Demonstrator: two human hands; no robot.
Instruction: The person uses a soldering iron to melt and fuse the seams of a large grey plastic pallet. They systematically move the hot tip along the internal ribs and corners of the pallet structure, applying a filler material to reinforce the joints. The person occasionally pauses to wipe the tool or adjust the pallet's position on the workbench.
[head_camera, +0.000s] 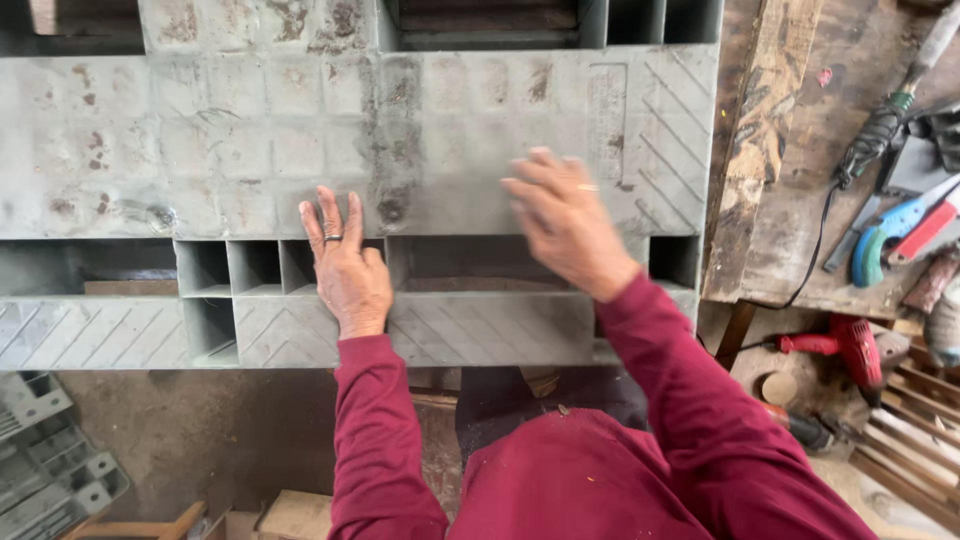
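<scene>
Both my hands lie open, left hand (347, 268) flat on the grey pallet (250, 130), right hand (567, 222) blurred above. Fingers could catch in its open cells.

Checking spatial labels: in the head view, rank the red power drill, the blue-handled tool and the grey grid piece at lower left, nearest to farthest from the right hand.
From the right hand:
1. Red power drill, lower right.
2. Blue-handled tool, on the right bench, slightly farther.
3. Grey grid piece, far lower left.

One grey plastic pallet (300, 130), two hands, one red power drill (840, 345), one wooden workbench (800, 150)
</scene>
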